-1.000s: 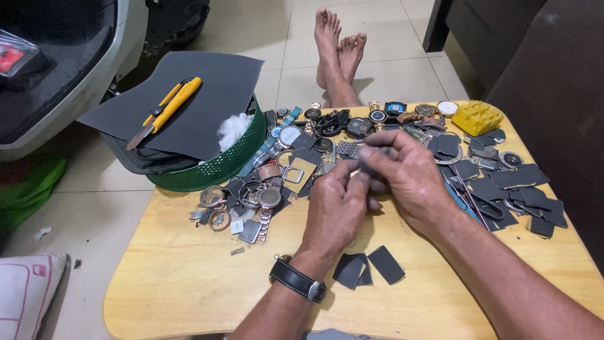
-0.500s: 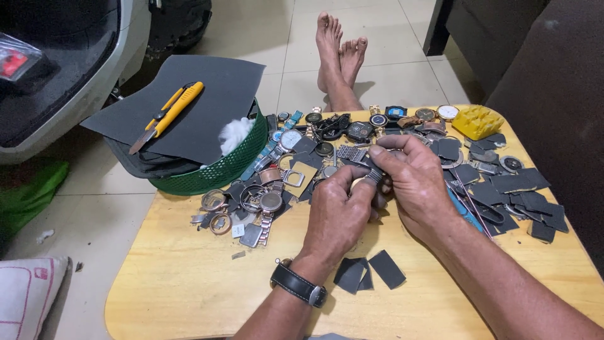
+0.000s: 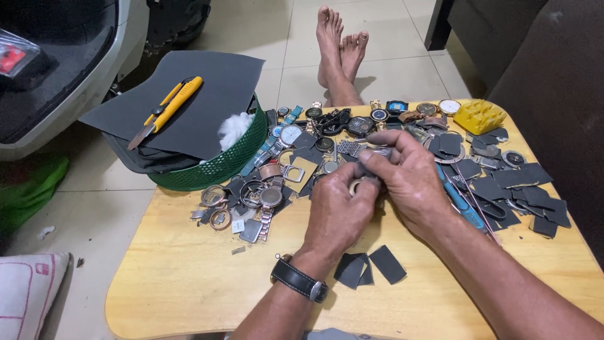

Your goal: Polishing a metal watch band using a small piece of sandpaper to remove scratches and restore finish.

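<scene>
Nearest the camera, a few dark sandpaper scraps [image 3: 368, 267] lie on the bare front of the pale wooden counter [image 3: 182, 277], just beside the left forearm, which wears a black wristwatch [image 3: 299, 279]. Above that, the left hand [image 3: 340, 211] is curled, fingers pinched around a small round metal watch case [image 3: 356, 185] of which only a rim shows. The right hand [image 3: 409, 179] closes in from the other side, its thumb and fingertips pressed against the same piece, so both hands meet over the middle of the counter; what the right hand itself holds, if anything, cannot be told.

Just left of the hands lies a heap of watch parts [image 3: 251, 201]: rings, bezels, cases and metal bracelet links. To the right, more cut pieces of dark sandpaper [image 3: 528, 189] are scattered, with a blue-handled tool [image 3: 456, 198] beside the right wrist.

Further back, a row of watch faces and dials [image 3: 377, 116] runs along the far edge, ending by a yellow sponge block [image 3: 479, 116]. At the far left corner stands a green plastic basket [image 3: 220, 165] covered by a large dark sandpaper sheet [image 3: 189, 104]; a yellow utility knife [image 3: 167, 110] rests on it, and a tuft of white cotton [image 3: 234, 129] sits at the rim.

Beyond the counter, two crossed bare feet [image 3: 340, 47] rest on the tiled floor [image 3: 251, 38].
</scene>
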